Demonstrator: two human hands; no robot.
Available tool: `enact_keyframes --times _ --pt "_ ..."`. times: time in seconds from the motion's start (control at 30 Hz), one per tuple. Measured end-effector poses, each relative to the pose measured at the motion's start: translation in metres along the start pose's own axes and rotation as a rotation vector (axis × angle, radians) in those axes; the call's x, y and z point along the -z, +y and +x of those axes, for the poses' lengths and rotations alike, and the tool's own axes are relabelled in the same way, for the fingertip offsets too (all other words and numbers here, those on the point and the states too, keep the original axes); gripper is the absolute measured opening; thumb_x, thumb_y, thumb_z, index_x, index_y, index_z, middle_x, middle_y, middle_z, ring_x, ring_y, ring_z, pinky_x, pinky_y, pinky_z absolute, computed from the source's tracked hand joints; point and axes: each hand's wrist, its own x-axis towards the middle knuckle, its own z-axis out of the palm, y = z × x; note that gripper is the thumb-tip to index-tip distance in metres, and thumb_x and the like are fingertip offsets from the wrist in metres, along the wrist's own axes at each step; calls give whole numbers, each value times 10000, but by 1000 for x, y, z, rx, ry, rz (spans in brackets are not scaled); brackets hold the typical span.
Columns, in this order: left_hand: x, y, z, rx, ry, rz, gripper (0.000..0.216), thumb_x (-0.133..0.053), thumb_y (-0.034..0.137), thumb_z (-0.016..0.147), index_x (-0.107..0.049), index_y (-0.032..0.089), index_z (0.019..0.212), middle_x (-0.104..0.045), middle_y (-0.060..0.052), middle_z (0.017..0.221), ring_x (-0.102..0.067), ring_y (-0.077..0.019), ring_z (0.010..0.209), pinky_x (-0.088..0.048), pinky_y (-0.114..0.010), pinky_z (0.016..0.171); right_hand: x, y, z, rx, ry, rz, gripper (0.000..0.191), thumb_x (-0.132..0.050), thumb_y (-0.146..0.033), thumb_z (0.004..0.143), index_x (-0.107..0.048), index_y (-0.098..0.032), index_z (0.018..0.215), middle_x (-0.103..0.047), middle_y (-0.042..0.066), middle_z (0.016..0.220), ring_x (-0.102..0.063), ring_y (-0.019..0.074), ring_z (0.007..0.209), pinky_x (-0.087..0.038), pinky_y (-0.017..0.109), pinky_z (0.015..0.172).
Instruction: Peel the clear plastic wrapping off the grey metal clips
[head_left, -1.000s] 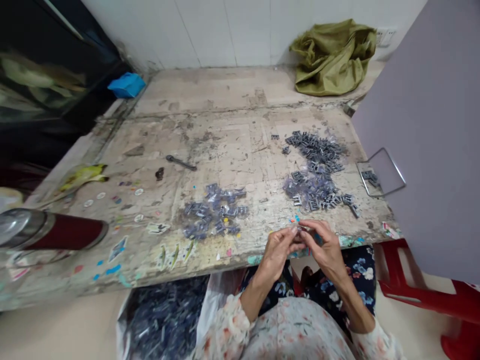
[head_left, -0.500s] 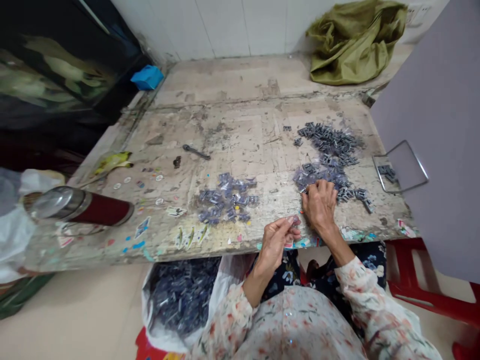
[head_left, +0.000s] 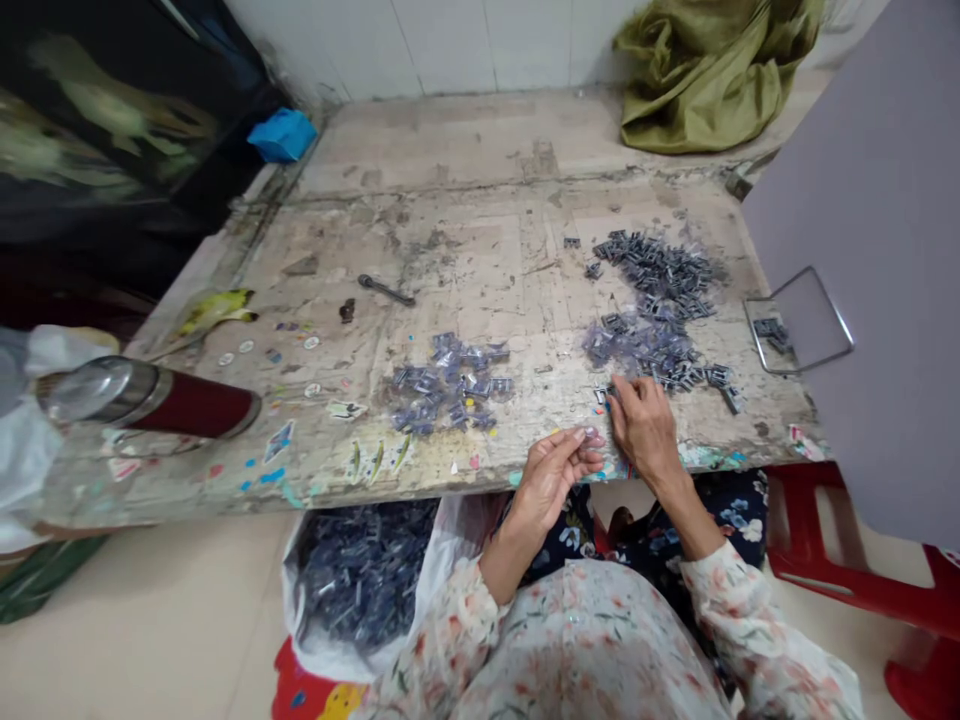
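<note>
My left hand [head_left: 553, 470] is closed in a pinch above the table's front edge, with a small clear plastic piece [head_left: 594, 438] between thumb and fingers. Just right of it, my right hand [head_left: 643, 430] is bent, its fingertips together at a small grey plastic part [head_left: 602, 394] on the tabletop. Beyond the right hand lie clear purplish plastic pieces [head_left: 600, 342] and a heap of grey plastic parts [head_left: 660, 265]. To the left of my hands is a loose group of clear pieces with grey parts [head_left: 420, 385].
On the worn table [head_left: 480, 240] stand a red thermos [head_left: 199, 403] at left and a dark tool-like rod [head_left: 386, 290]. A wire loop [head_left: 825, 300] juts from the grey panel [head_left: 862, 200] at right. Below the front edge sits a white sack [head_left: 300, 640] of similar pieces.
My right hand has drawn back from the pile toward me, and a grey part now shows at its fingertips. My left hand keeps its pinch. The view has shifted slightly.
</note>
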Motion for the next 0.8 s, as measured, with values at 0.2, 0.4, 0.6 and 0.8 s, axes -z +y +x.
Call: enact_keyframes --times 0.2,0.4,0.6,0.8 --pt "3 -4 0 -23 11 13 341 -857 314 618 -726 86 834 -742 -85 793 -651 -106 595 -569 -227 618 9 -3 13 50 -77 -27 107 -557 -217 898 -602 -165 979 -563 136 1056 -474 268 962 -407 360 788" --pt "5 -5 0 -31 9 25 339 -849 314 635 -729 81 851 -741 -83 796 -652 -103 599 -572 -232 631 13 12 -18 132 -55 86 161 -435 -180 970 -588 -158 1014 -616 85 872 -545 226 855 -448 332 767" --pt "1 -6 0 -27 -1 37 328 -847 317 635 -728 83 832 -718 -61 746 -647 -106 590 -565 -236 622 18 15 -49 142 -16 89 284 -398 -142 978 -563 -157 1208 -624 140 1084 -591 241 992 -520 361 805" --pt "-4 -7 -2 -51 0 76 321 -839 350 637 -722 91 788 -687 -35 691 -640 -107 583 -554 -231 618 42 -14 -51 180 154 391 293 -524 -57 917 -589 -173 1177 -642 112 1043 -634 192 1005 -560 348 888"
